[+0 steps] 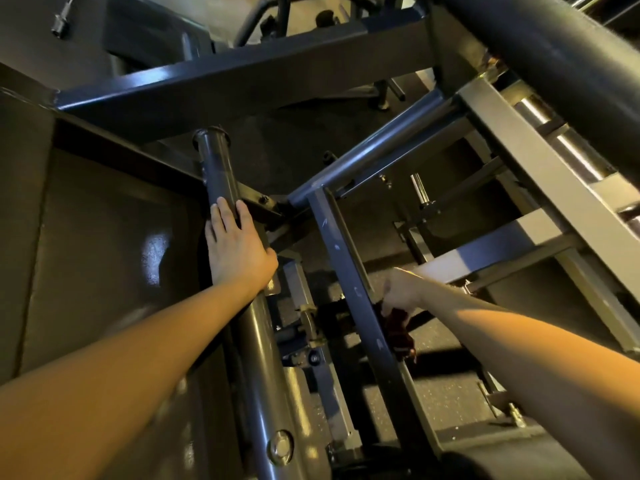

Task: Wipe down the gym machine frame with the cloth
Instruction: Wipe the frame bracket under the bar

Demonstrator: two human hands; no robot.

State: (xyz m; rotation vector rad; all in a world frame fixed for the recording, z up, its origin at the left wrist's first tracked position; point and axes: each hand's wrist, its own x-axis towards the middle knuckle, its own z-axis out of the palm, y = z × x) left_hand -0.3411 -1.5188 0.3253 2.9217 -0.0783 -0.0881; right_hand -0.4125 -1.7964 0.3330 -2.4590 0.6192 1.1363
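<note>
The gym machine frame is dark painted steel, with a square bar running down the middle of the view. My right hand grips a dark red cloth against the right side of that bar, about halfway down it. Most of the cloth hangs below my fingers. My left hand rests flat, fingers straight, on a round dark tube to the left of the bar. That tube ends in a flanged open top.
A large dark padded panel fills the left side. Slanted grey rails and a thick padded roller cross the upper right. A heavy crossbeam runs across the top. Speckled rubber floor shows below between the bars.
</note>
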